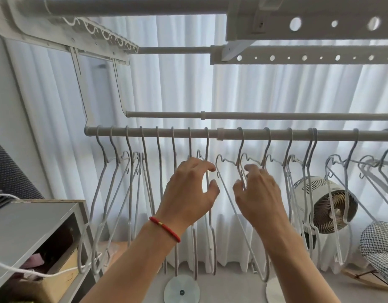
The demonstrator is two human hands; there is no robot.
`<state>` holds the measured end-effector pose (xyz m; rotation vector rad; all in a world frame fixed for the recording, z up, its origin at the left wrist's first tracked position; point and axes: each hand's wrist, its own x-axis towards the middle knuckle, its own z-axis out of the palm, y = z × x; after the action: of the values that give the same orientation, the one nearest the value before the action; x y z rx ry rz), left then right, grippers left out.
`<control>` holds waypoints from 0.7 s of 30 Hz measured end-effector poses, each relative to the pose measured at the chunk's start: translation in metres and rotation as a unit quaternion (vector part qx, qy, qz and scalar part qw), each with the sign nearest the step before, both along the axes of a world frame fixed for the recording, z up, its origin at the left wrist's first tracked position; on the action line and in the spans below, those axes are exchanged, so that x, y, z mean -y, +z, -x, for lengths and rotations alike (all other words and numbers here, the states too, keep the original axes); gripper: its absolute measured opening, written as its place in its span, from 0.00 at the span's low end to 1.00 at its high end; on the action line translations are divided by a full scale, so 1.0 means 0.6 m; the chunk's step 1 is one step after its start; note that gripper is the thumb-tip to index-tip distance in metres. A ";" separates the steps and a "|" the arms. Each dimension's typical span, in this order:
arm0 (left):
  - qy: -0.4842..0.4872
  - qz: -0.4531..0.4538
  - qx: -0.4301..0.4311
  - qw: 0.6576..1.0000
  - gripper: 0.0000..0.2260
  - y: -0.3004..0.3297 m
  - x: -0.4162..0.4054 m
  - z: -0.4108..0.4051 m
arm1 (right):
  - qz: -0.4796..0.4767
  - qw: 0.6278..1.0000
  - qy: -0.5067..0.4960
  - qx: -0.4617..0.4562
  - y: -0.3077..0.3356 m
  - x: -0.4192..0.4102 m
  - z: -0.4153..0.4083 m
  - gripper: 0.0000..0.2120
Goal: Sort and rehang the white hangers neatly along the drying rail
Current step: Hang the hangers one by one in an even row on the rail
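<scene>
Several white wire hangers hang by their hooks along the grey drying rail (164, 131), evenly spaced on the left and bunched or tilted on the right. My left hand (188, 191), with a red bracelet on the wrist, curls its fingers and thumb round the neck of one white hanger (207, 149) near the rail's middle joint. My right hand (257, 195) pinches the neck of the neighbouring white hanger (241, 149), which hangs slanted with its lower bar swung down to the right. Both hands are just below the rail, a palm's width apart.
A second rail (276, 115) runs just behind, with perforated rack arms (304, 57) overhead. A white curtain (177, 88) fills the background. A grey shelf unit (31, 221) with a white cord stands at the left. A fan (326, 204) and a patterned seat (379, 243) are at the right.
</scene>
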<state>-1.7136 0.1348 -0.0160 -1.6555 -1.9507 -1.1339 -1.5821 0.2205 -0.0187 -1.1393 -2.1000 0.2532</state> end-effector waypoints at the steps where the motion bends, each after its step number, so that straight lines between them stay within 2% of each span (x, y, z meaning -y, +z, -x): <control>1: -0.004 -0.001 0.002 1.000 0.12 0.001 -0.002 -0.001 | 0.024 0.999 0.005 0.030 -0.007 -0.004 -0.001 0.18; 3: -0.004 -0.006 0.012 1.000 0.12 0.000 -0.005 -0.003 | 0.047 0.997 0.011 0.063 -0.021 -0.010 0.000 0.13; 5: -0.001 -0.009 0.017 1.000 0.12 -0.003 -0.006 -0.004 | 0.061 0.997 0.016 0.052 -0.032 -0.015 0.002 0.10; 13: -0.004 -0.021 0.027 0.999 0.14 -0.013 -0.006 0.001 | 0.079 0.995 0.058 -0.024 -0.044 -0.014 0.015 0.16; 21: 0.000 -0.020 0.014 1.000 0.14 -0.016 -0.010 0.004 | 0.081 0.993 0.079 -0.043 -0.041 -0.005 0.036 0.12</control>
<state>-1.7159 0.1407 -0.0257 -1.6291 -1.9320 -1.1937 -1.6036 0.2238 -0.0434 -1.0345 -2.1264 0.5464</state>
